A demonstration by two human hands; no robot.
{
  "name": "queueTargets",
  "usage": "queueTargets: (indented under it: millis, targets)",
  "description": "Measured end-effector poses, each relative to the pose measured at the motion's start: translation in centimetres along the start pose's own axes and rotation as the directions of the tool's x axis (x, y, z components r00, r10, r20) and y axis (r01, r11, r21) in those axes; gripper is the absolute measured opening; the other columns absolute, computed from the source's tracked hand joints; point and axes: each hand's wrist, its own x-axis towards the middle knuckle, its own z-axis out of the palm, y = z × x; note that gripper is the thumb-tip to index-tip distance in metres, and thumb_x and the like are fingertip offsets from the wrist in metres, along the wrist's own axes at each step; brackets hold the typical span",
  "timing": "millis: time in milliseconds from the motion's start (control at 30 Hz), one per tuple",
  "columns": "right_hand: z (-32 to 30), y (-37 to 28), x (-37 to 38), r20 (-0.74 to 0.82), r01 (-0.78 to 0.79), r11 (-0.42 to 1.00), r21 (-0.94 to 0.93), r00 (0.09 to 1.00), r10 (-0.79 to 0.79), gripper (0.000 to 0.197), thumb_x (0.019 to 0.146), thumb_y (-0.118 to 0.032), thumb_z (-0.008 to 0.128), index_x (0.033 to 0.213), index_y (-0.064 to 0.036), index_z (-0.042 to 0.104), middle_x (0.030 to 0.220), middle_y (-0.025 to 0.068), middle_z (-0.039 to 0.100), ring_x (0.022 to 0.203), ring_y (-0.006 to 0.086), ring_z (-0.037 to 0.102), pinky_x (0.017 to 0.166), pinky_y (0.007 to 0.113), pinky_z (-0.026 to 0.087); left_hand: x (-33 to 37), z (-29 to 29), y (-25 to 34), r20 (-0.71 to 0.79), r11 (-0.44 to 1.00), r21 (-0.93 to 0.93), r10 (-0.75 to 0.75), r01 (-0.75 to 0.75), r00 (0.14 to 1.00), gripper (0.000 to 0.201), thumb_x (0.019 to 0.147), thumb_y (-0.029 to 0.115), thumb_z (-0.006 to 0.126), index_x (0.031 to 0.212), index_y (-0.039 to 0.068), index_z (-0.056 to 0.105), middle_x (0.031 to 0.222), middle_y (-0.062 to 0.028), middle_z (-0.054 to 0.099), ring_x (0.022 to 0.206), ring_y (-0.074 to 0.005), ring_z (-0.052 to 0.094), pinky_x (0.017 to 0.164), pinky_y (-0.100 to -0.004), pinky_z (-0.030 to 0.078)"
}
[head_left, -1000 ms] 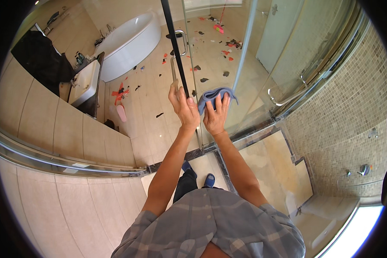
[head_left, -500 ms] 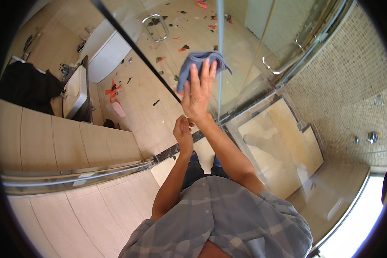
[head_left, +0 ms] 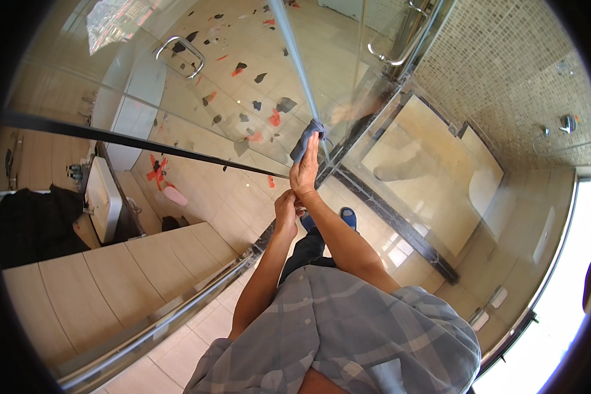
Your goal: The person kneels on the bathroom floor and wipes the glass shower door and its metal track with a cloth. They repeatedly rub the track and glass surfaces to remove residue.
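Observation:
My right hand (head_left: 306,172) presses a folded blue-grey cloth (head_left: 302,146) against a clear glass panel (head_left: 233,98), its fingers long and close together over the cloth. The cloth sits low on the panel, beside the pale upright edge strip (head_left: 293,52). Just below and left of my right wrist is my left hand (head_left: 285,211), with its fingers curled in. Whatever those fingers close on, if anything, is hidden. A black strip (head_left: 144,151) edges the glass and runs down toward my hands. A curved metal handle (head_left: 199,64) is fixed to the panel.
Black and red scraps (head_left: 261,77) lie scattered over the tiled floor beyond the glass. On the left stand a white basin (head_left: 105,197), a white tub (head_left: 128,98) and a pink slipper (head_left: 175,195). A dark stone sill (head_left: 400,230) crosses at right, near a mosaic wall (head_left: 492,79).
My right hand has slid the cloth down the glass toward me. My left hand has shifted slightly down, staying near the right wrist. The view has turned, and the black strip now slants flatter.

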Motion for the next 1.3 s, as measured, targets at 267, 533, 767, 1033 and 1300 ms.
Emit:
queueTargets:
  millis: [267,533,767,1033,1300]
  targets:
    - [1.9,2.8,-1.8,-0.056,-0.467,0.877,0.110,0.878,0.475,0.059,0.100,-0.019,0.043,0.156,-0.0114,0.028,0.151,0.0238,0.042,0.136,0.0401,0.045,0.111,0.042,0.037,2.2,-2.2,-0.1,0.062,0.984,0.174,0.025,-0.036,0.998,0.025,0.100,0.023,0.052,0.114,0.006,0.065,0.088,-0.0011,0.069,0.073,-0.0078,0.061,0.061,-0.0256,0.046]
    - [3.5,5.4,-2.3,0.036,-0.854,0.454,0.254,0.477,0.878,0.055,0.100,-0.035,0.042,0.145,-0.0040,0.045,0.132,0.0303,0.057,0.123,0.0441,0.055,0.101,0.045,0.043,3.3,-4.3,0.0,0.099,0.969,0.246,-0.042,0.016,0.994,0.031,0.097,0.024,0.056,0.122,0.006,0.062,0.102,-0.0022,0.070,0.086,-0.0095,0.063,0.067,-0.0268,0.047]
    - [0.5,-11.6,-0.3,0.000,-0.522,0.838,0.158,0.849,0.529,0.056,0.101,-0.015,0.048,0.151,0.0023,0.030,0.143,0.0350,0.038,0.128,0.0498,0.045,0.105,0.047,0.040,5.5,-7.7,-3.8,0.288,1.000,-0.011,-0.006,0.009,0.958,0.021,0.099,0.027,0.060,0.117,0.016,0.060,0.093,-0.0033,0.068,0.077,-0.0131,0.064,0.058,-0.0286,0.049]
    - [1.1,-10.0,-1.9,-0.086,-0.258,0.946,0.196,0.957,0.278,0.056,0.105,-0.018,0.043,0.155,0.0012,0.025,0.159,0.0290,0.024,0.146,0.0447,0.028,0.118,0.040,0.028,4.9,-7.4,-4.2,0.302,0.998,-0.048,0.064,-0.052,0.951,0.021,0.101,0.026,0.057,0.118,0.014,0.061,0.100,-0.0042,0.071,0.081,-0.0142,0.066,0.064,-0.0333,0.052]
    - [4.3,7.9,-4.1,-0.049,-0.708,0.630,0.319,0.651,0.757,0.060,0.106,-0.035,0.039,0.154,-0.0015,0.030,0.156,0.0246,0.037,0.141,0.0407,0.039,0.115,0.039,0.032,1.4,-5.8,0.9,0.202,0.955,0.295,-0.104,0.041,0.974,0.035,0.099,0.020,0.053,0.130,0.003,0.053,0.099,-0.0067,0.070,0.084,-0.0143,0.067,0.063,-0.0264,0.047]
